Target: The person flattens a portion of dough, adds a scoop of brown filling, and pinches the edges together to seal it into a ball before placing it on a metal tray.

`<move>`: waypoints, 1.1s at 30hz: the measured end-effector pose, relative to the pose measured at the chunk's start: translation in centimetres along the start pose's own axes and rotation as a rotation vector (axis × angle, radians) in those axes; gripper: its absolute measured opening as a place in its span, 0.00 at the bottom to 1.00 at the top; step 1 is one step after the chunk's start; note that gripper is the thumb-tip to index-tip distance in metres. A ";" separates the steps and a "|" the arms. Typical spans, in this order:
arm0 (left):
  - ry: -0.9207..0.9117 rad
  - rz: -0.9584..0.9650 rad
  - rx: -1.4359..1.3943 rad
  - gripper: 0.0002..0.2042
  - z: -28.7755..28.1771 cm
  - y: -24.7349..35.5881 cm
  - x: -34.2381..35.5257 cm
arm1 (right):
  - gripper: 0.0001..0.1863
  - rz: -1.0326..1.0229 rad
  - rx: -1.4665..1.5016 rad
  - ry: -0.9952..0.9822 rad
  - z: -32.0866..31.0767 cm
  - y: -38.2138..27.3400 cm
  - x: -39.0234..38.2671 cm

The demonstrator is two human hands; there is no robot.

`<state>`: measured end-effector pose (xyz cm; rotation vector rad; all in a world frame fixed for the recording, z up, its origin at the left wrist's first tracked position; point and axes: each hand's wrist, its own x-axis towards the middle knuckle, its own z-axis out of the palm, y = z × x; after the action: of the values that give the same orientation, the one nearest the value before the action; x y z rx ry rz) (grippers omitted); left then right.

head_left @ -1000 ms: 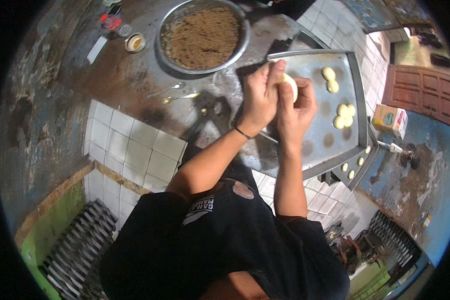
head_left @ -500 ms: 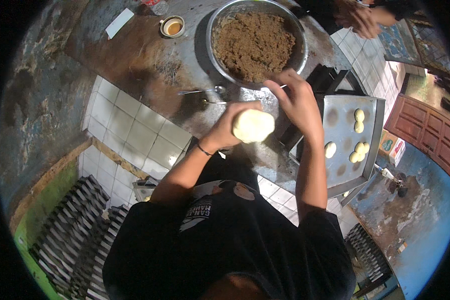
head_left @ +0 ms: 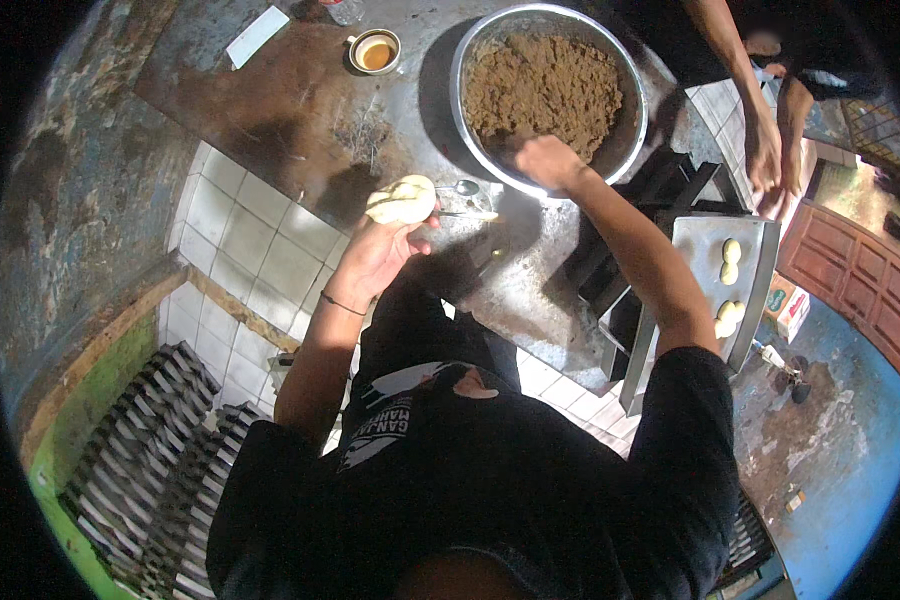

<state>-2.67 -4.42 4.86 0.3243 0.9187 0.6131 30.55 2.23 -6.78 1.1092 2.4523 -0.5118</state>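
Note:
On my left hand rests a lump of pale yellow dough, with a crease across its upper face; the fingers curl under it. My right hand reaches over the near rim of a large metal bowl. Its fingers are curled at the brown crumbly filling inside, and whatever they hold is hidden. Beside the dough, a spoon and a thin utensil with a pale tip lie on the worn table.
A metal tray with small dough pieces stands to the right on a dark rack. At the back are a cup of brown liquid and a white strip. A co-worker's hands hang beyond the tray.
My left hand has moved left with the dough, away from the bowl. My right hand has gone from the bowl's near rim to inside it. The co-worker's hands have come lower, nearer the tray.

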 end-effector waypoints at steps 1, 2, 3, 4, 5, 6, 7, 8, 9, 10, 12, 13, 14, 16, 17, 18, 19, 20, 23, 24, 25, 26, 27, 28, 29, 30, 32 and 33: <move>-0.029 0.017 0.046 0.13 0.0 0.3 0.1 | 0.13 0.073 0.198 0.100 -0.5 0.6 -0.3; -0.058 0.034 0.094 0.13 0.1 0.6 0.2 | 0.16 0.147 0.398 0.202 -0.9 1.1 -0.6; -0.039 0.026 0.163 0.13 0.3 0.9 0.3 | 0.19 0.219 0.801 0.256 -1.7 1.2 -1.2; -0.017 0.018 0.229 0.13 0.3 0.9 0.5 | 0.22 0.286 1.205 0.303 -2.7 0.6 -2.1; 0.005 0.010 0.296 0.12 0.4 0.8 0.7 | 0.25 0.350 1.612 0.344 -3.6 0.0 -3.0; -0.009 0.006 0.298 0.12 0.1 0.3 1.4 | 0.27 0.348 1.624 0.368 -5.2 -1.0 -4.2; -0.021 0.026 0.298 0.12 0.4 0.0 2.0 | 0.24 0.426 1.676 0.423 -6.2 -2.3 -5.5; -0.030 0.050 0.296 0.12 1.1 -0.3 2.7 | 0.23 0.438 1.804 0.456 -7.2 -3.7 -6.5; -0.038 0.072 0.294 0.13 1.8 -0.6 3.3 | 0.22 0.449 1.935 0.488 -8.2 -5.1 -7.5; -0.039 0.077 0.209 0.11 2.5 -1.0 3.9 | 0.22 0.369 2.029 0.516 -9.2 -6.2 -8.6; -0.119 0.111 0.171 0.11 4.4 -1.3 4.0 | 0.21 0.264 2.051 0.612 -11.6 -8.7 -10.9; -0.158 0.130 0.154 0.11 5.3 -1.4 3.9 | 0.20 0.288 1.921 0.633 -12.8 -9.8 -12.3; -0.223 0.163 0.139 0.13 6.0 -2.0 4.0 | 0.20 0.280 1.685 0.735 -14.1 -11.0 -13.4; -0.275 0.240 0.246 0.13 7.6 -2.6 3.6 | 0.23 0.308 1.136 0.844 -15.7 -13.1 -15.6; -0.301 0.282 0.299 0.14 8.5 -2.9 3.3 | 0.22 0.205 0.689 0.928 -15.6 -13.6 -16.6; -0.249 0.305 0.348 0.15 10.3 -2.6 2.2 | 0.23 0.175 0.481 0.892 -15.1 -14.0 -17.4; -0.258 0.415 0.495 0.16 10.8 -3.0 2.2 | 0.23 0.147 0.273 0.847 -14.4 -14.5 -18.1; -0.265 0.528 0.639 0.17 11.1 -3.4 2.5 | 0.25 0.124 0.228 0.818 -14.1 -15.3 -19.1; -0.333 0.498 0.761 0.21 13.6 -3.5 0.1 | 0.33 0.070 0.582 0.653 -15.0 -16.2 -23.8; -0.345 0.508 0.775 0.22 14.4 -4.1 -1.0 | 0.33 0.053 0.624 0.644 -15.2 -15.8 -25.5; -0.357 0.518 0.788 0.23 15.1 -4.7 -1.7 | 0.33 0.036 0.665 0.636 -15.6 -15.5 -27.1; -0.398 0.513 0.848 0.25 15.0 -5.4 -1.5 | 0.32 0.156 0.647 0.732 -15.8 -16.7 -28.4; -0.416 0.513 0.867 0.25 15.4 -6.4 -1.4 | 0.37 0.175 0.612 0.767 -15.6 -17.4 -29.6; -0.435 0.513 0.887 0.26 16.0 -7.4 -1.3 | 0.41 0.210 0.592 0.793 -15.5 -18.4 -30.6; -0.454 0.513 0.906 0.27 16.6 -8.5 -1.4 | 0.44 0.246 0.572 0.819 -15.4 -19.3 -31.3; -0.586 0.450 0.893 0.27 19.5 -7.6 -2.9 | 0.43 0.320 0.484 0.886 -14.2 -19.5 -32.0; -0.645 0.452 0.932 0.27 21.6 -8.2 -4.3 | 0.36 0.356 0.686 0.847 -13.5 -19.2 -34.3; -0.676 0.451 0.952 0.27 22.3 -8.8 -4.8 | 0.33 0.372 0.789 0.826 -13.0 -19.0 -35.4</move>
<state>16.46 -14.40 16.31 1.5257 0.4106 0.3806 34.77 -25.35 24.93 2.4426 2.5900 -1.1215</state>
